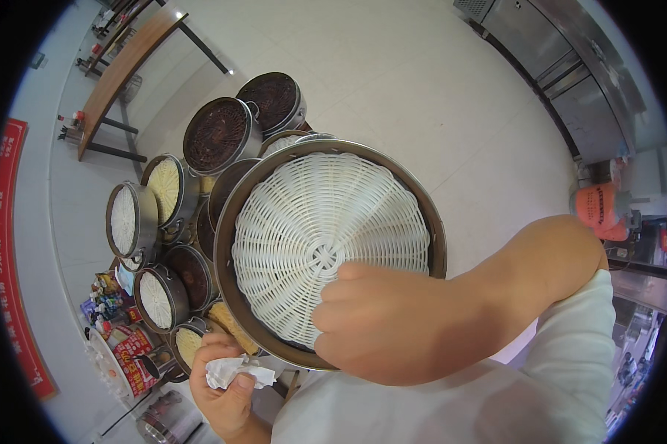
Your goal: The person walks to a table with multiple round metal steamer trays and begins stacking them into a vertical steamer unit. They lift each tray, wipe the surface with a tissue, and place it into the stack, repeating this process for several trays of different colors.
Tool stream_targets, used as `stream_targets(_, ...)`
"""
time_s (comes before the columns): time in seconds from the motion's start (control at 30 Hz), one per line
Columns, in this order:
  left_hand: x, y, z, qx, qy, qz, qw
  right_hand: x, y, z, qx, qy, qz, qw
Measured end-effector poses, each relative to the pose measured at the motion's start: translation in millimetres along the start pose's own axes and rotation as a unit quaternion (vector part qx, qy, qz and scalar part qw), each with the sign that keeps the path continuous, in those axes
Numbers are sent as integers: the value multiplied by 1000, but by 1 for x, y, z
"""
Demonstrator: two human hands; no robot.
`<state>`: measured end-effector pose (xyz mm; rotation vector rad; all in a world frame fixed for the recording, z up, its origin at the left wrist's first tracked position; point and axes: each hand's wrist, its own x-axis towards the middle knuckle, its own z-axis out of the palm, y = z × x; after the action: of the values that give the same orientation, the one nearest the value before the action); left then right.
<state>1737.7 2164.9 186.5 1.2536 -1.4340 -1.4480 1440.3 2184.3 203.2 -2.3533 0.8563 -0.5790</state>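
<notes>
A round metal steamer tier [220, 222] with a white woven steamer mat [289, 222] inside fills the middle of the view, close to me. My right hand [378, 327] rests over the mat's lower right part, fingers curled against the weave; whatever its palm may hold is hidden. At the lower left, just outside the tier's rim, my left hand [222, 377] pinches a crumpled white tissue [236, 373] between thumb and fingers.
Stacked metal steamers, some with pale mats [163, 186] and some with dark brown ones [217, 136], stand left and behind. A wooden table [128, 61] is at the upper left, steel cabinets [533, 39] at the upper right. Packets and bottles [106, 299] lie at the left.
</notes>
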Motion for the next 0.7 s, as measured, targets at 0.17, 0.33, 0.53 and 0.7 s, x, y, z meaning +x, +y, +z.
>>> stream_targets(0.17,-5,-1,-5,10,25,13,1000,10,-1,4,-4,19,-11,1000)
stream_targets(0.33,-12,-3,-7,7,32,16,999,13,-5,1,-17,-26,5,1000)
stream_targets(0.53,-18,-2,-3,-18,52,11,998,10,4,-7,96,-44,50,993)
stream_targets(0.7,-24,9,18,17,47,51,997,7,-6,0,132,149,18,980)
